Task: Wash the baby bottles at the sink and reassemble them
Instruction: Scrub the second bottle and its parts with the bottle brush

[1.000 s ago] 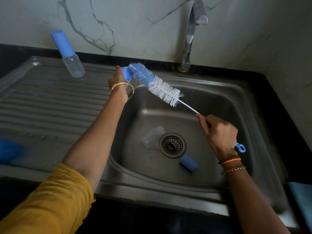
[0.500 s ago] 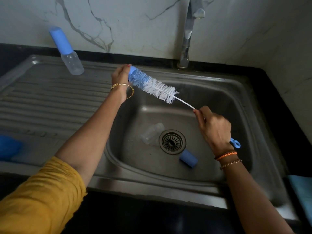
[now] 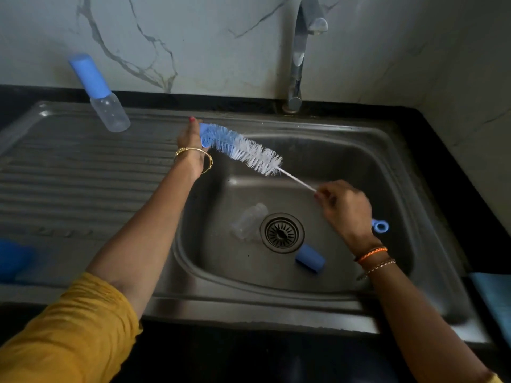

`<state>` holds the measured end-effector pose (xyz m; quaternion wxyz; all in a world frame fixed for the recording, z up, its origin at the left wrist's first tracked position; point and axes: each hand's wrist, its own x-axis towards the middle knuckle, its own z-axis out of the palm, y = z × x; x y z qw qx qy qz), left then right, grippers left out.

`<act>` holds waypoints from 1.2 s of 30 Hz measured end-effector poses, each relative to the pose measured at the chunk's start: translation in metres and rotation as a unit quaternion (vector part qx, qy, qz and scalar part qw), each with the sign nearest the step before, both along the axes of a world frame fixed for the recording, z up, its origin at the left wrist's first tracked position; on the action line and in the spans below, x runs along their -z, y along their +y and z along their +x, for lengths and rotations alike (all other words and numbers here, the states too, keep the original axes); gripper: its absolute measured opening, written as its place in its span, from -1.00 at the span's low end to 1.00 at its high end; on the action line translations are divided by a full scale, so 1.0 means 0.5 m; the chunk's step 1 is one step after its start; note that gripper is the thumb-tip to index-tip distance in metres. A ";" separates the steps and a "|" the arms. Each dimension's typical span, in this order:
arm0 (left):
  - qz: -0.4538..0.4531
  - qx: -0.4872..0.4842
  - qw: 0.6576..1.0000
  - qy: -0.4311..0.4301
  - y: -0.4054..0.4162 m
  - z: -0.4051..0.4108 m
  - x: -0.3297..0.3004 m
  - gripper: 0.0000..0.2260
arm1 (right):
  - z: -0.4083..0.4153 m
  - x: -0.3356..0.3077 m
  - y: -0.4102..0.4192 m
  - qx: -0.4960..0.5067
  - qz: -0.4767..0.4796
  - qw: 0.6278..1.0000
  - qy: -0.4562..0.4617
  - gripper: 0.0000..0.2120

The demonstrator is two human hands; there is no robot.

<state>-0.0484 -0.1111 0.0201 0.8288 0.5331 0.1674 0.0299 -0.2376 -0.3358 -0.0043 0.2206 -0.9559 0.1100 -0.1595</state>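
Marble wall, steel sink (image 3: 401,167). Left hand (image 3: 190,142) grips blue cap (image 3: 204,136) over basin's left rim; brush (image 3: 243,149) tip inside. Right hand (image 3: 345,208) fingers curled round brush wire. Bottle (image 3: 250,221), second cap (image 3: 309,261) beside drain (image 3: 282,233). Capped bottle (image 3: 99,92) on drainboard, far edge.

no readable text, labels, brands or numbers anywhere. bottle (image 3: 99,92), brush (image 3: 243,150), cap (image 3: 309,261) and tap (image 3: 300,53) all look plain from here. any embossing on the clear bottle in the sink (image 3: 401,150) is too faint to tell.
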 end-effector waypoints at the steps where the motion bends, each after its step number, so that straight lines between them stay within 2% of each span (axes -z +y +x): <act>1: 0.030 0.006 1.000 -0.005 -0.001 -0.001 0.006 -0.72 | -0.005 -0.004 -0.002 0.015 -0.030 0.998 -0.050 -0.87; 3: 0.045 0.004 0.999 -0.004 0.000 -0.002 0.009 -0.71 | -0.011 -0.008 -0.004 0.011 -0.039 0.992 -0.121 -0.88; 4: 0.042 -0.009 0.999 -0.001 0.002 0.000 0.005 -0.71 | -0.010 -0.008 -0.002 0.004 -0.018 0.993 -0.119 -0.88; 5: 0.040 -0.029 0.999 0.002 0.006 0.007 -0.001 -0.71 | -0.004 -0.008 0.002 -0.008 0.049 0.995 -0.084 -0.88; 6: 0.044 -0.046 0.998 0.006 0.009 0.016 -0.008 -0.71 | 0.005 -0.011 0.004 -0.023 0.165 0.986 -0.010 -0.87; 7: 0.048 -0.051 0.998 0.004 0.012 0.022 -0.015 -0.70 | 0.010 -0.017 0.004 -0.038 0.307 0.948 0.077 -0.86; 8: 0.048 -0.047 0.998 -0.007 0.011 0.027 -0.021 -0.69 | 0.014 -0.022 0.002 -0.038 0.435 0.886 0.158 -0.83; 9: 0.042 -0.042 0.998 -0.020 0.009 0.028 -0.027 -0.69 | 0.016 -0.024 -0.003 -0.031 0.518 0.829 0.209 -0.81; 10: 0.037 -0.041 0.998 -0.029 0.004 0.028 -0.031 -0.68 | 0.018 -0.020 -0.008 -0.030 0.545 0.806 0.227 -0.80; 11: 0.030 -0.043 0.998 -0.033 -0.001 0.028 -0.035 -0.69 | 0.016 -0.017 -0.010 -0.034 0.538 0.813 0.220 -0.81; 12: 0.025 -0.049 0.998 -0.032 -0.005 0.027 -0.037 -0.69 | 0.014 -0.013 -0.009 -0.044 0.499 0.844 0.193 -0.84; 13: 0.021 -0.054 0.998 -0.030 -0.006 0.026 -0.038 -0.70 | 0.011 -0.010 -0.005 -0.051 0.432 0.888 0.149 -0.88; 15: 0.011 -0.054 0.998 -0.026 -0.006 0.025 -0.033 -0.72 | 0.004 -0.005 -0.001 -0.029 0.218 0.975 0.023 -0.95; 16: 0.008 -0.054 0.998 -0.024 -0.007 0.026 -0.028 -0.73 | 0.000 -0.003 -0.003 -0.006 0.100 0.994 -0.044 -0.94; 17: 0.008 -0.057 0.998 -0.019 -0.007 0.026 -0.021 -0.73 | -0.004 -0.002 -0.006 0.012 0.016 0.994 -0.111 -0.92; 19: 0.003 -0.066 0.998 -0.005 -0.009 0.026 -0.006 -0.77 | -0.006 -0.004 -0.016 0.016 -0.052 0.980 -0.193 -0.91; 20: -0.004 -0.071 0.997 -0.002 -0.011 0.024 0.000 -0.78 | -0.003 -0.005 -0.016 0.013 -0.025 0.984 -0.176 -0.89; 21: -0.011 -0.078 0.997 -0.001 -0.012 0.022 0.001 -0.79 | 0.002 -0.005 -0.016 0.010 0.067 0.990 -0.121 -0.87; 22: -0.018 -0.086 0.996 -0.002 -0.011 0.019 -0.001 -0.79 | 0.010 -0.009 -0.014 0.006 0.221 0.975 -0.027 -0.83; 23: -0.026 -0.088 0.996 -0.008 -0.011 0.017 -0.004 -0.80 | 0.015 -0.015 -0.014 0.002 0.395 0.915 0.083 -0.78; 24: -0.038 -0.081 0.996 -0.022 -0.010 0.016 -0.010 -0.80 | 0.019 -0.020 -0.015 0.014 0.523 0.833 0.179 -0.75; 25: -0.054 -0.069 0.995 -0.040 -0.010 0.015 -0.015 -0.79 | 0.022 -0.019 -0.017 0.020 0.582 0.779 0.234 -0.75; 26: -0.070 -0.057 0.994 -0.056 -0.010 0.014 -0.021 -0.77 | 0.024 -0.012 -0.020 0.021 0.582 0.774 0.250 -0.75; 27: -0.079 -0.049 0.994 -0.064 -0.010 0.013 -0.026 -0.77 | 0.022 -0.010 -0.020 0.019 0.549 0.800 0.240 -0.77; 28: -0.080 -0.047 0.993 -0.069 -0.010 0.011 -0.030 -0.77 | 0.019 -0.008 -0.018 0.010 0.490 0.850 0.196 -0.80; 30: -0.075 -0.060 0.993 -0.070 -0.010 0.007 -0.032 -0.77 | 0.011 -0.007 -0.011 0.008 0.308 0.950 0.041 -0.82; 31: -0.078 -0.068 0.992 -0.065 -0.010 0.005 -0.032 -0.77 | 0.006 -0.009 -0.008 0.014 0.191 0.981 -0.032 -0.81; 32: -0.086 -0.074 0.992 -0.057 -0.011 0.003 -0.031 -0.78 | 0.002 -0.011 -0.006 0.029 0.089 0.992 -0.087 -0.80; 33: -0.095 -0.074 0.992 -0.048 -0.012 0.000 -0.030 -0.79 | -0.002 -0.011 -0.004 0.040 0.037 0.991 -0.122 -0.80; 34: -0.102 -0.069 0.991 -0.043 -0.012 -0.001 -0.029 -0.80 | -0.001 -0.011 -0.004 0.045 0.040 0.991 -0.121 -0.79; 35: -0.108 -0.059 0.991 -0.043 -0.011 -0.003 -0.028 -0.80 | 0.003 -0.013 -0.007 0.045 0.112 0.990 -0.078 -0.77; 36: -0.118 -0.044 0.991 -0.050 -0.011 -0.003 -0.029 -0.80 | 0.008 -0.018 -0.007 0.045 0.243 0.969 0.005 -0.73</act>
